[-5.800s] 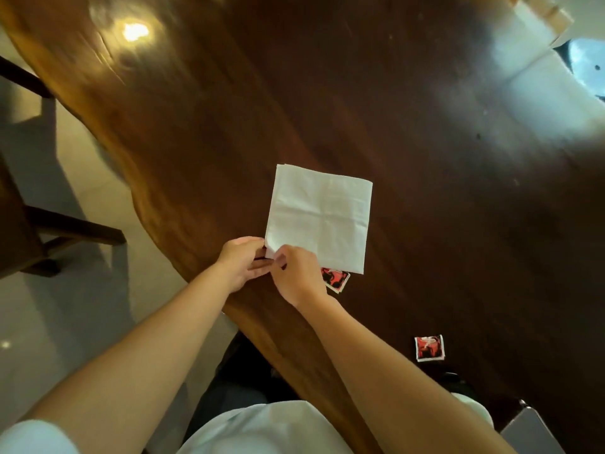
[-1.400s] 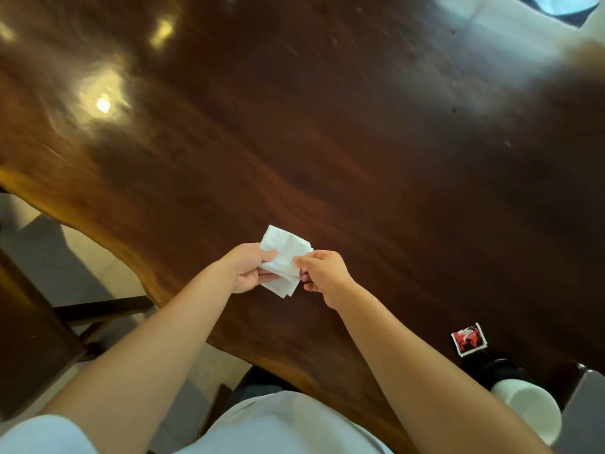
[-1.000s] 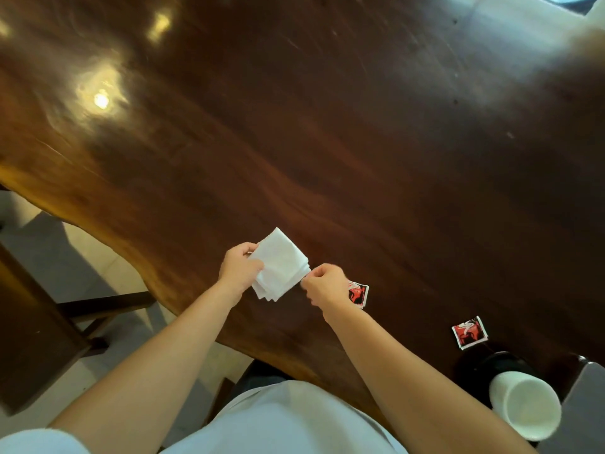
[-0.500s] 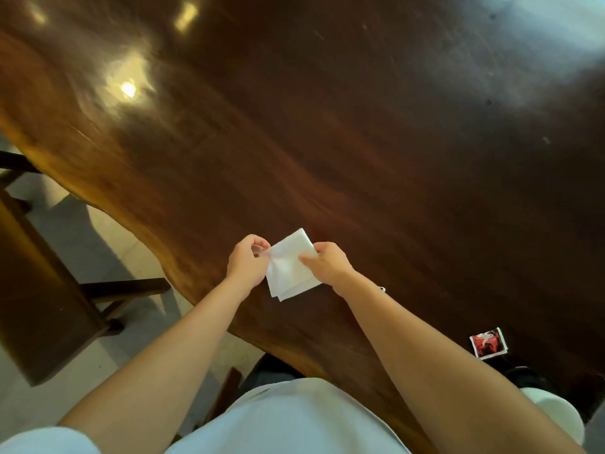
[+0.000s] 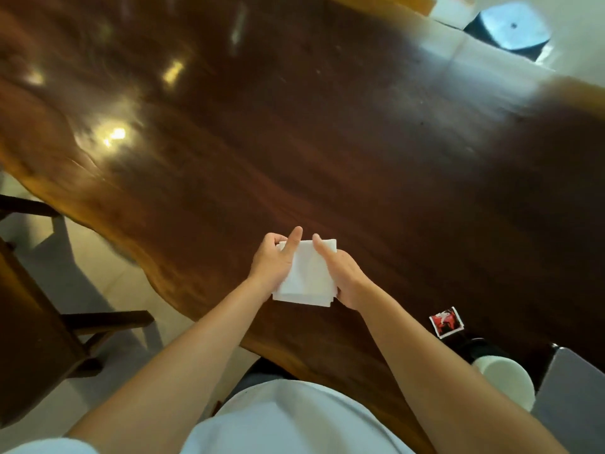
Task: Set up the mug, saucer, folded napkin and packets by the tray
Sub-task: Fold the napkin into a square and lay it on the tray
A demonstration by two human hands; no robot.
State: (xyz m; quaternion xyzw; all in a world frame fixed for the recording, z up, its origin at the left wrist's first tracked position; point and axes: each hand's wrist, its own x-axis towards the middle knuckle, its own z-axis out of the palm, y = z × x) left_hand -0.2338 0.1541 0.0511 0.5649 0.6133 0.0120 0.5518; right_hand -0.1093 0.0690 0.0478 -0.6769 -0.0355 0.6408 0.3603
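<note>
Dark polished wood fills almost everything we see, a broad counter (image 5: 327, 152) with a wavy live edge running from nine o'clock down towards six, ceiling lights glinting off it at about ten o'clock. Pale tiled floor (image 5: 108, 283) shows beyond that edge at eight o'clock, with a dark wooden chair (image 5: 39, 322) standing on it. Up at one o'clock, off the far end of the counter, sits a dark round stool (image 5: 510, 31) with a shiny top.

Down at four o'clock, at the frame's corner, a grey flat object (image 5: 576, 398) pokes in, possibly the tray, though too little of it shows to be sure. Just left of it stands the white mug (image 5: 505, 381), partly hidden behind the person's right forearm, with something dark (image 5: 474, 347) beside it that I cannot make out.

Centre stage, just below the middle: the folded napkin (image 5: 307, 273), a white squarish pad lying near the counter's near edge. The left hand (image 5: 273, 262) lies along its left side, index finger stretched forward on it. The right hand (image 5: 340, 276) presses along the right side, fingers laid flat and narrow against the paper. Both hands are bearing on the napkin, neither lifting it.

Smallest of all, a red and black packet (image 5: 446, 322) lies flat at four o'clock, well apart from the napkin, near the mug.
</note>
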